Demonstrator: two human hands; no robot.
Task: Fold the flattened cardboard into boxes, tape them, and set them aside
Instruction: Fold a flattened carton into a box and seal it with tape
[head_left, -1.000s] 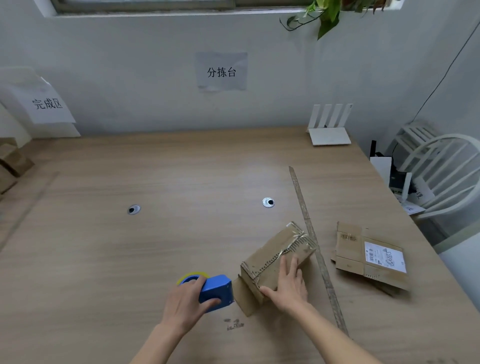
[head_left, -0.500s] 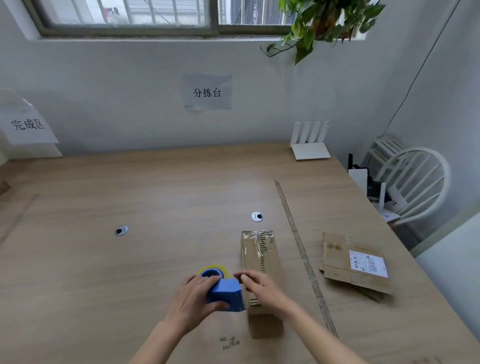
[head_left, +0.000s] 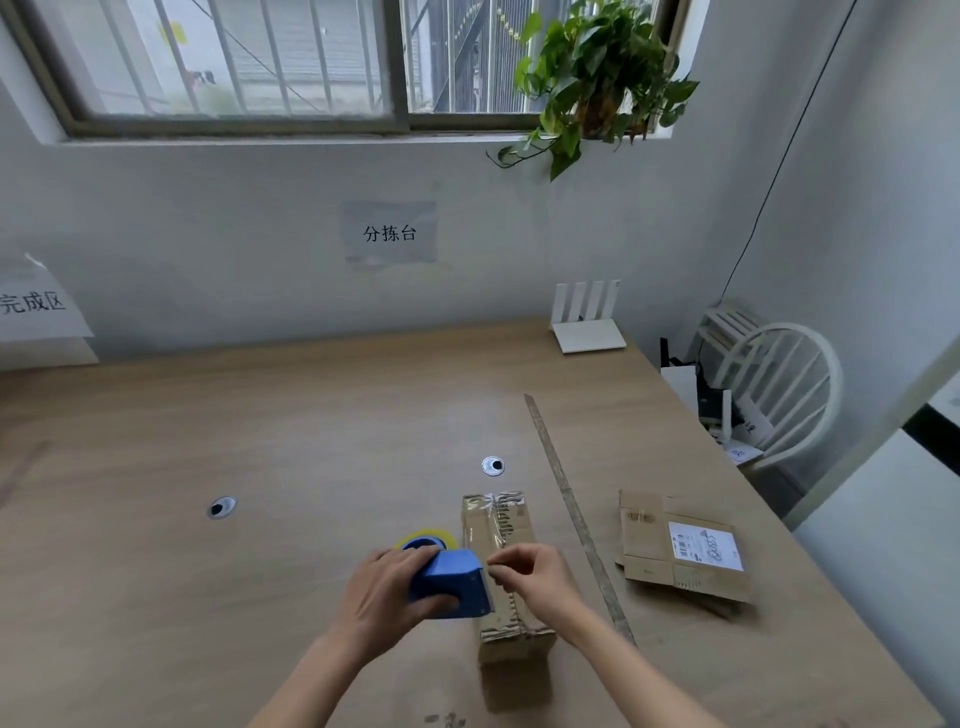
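A small folded cardboard box (head_left: 496, 525) lies lengthwise on the wooden table (head_left: 311, 441), clear tape across its far end. My left hand (head_left: 387, 592) grips a blue tape dispenser (head_left: 452, 582) with a yellow-rimmed roll, held just left of the box. My right hand (head_left: 535, 577) hovers over the box's near half, thumb and fingers pinched at the dispenser's front edge, apparently on the clear tape end. A flattened cardboard piece (head_left: 680, 545) with a white label lies to the right.
A long thin strip (head_left: 571, 499) runs diagonally between box and flattened cardboard. Two round cable grommets (head_left: 492, 465) (head_left: 222, 507) sit in the tabletop. A white router (head_left: 587, 322) stands at the back right. A white chair (head_left: 779, 384) stands off the table's right edge.
The box went from lying askew to lying lengthwise. My left hand brought the dispenser up beside it. My right hand left the box's surface and now pinches at the dispenser's front.
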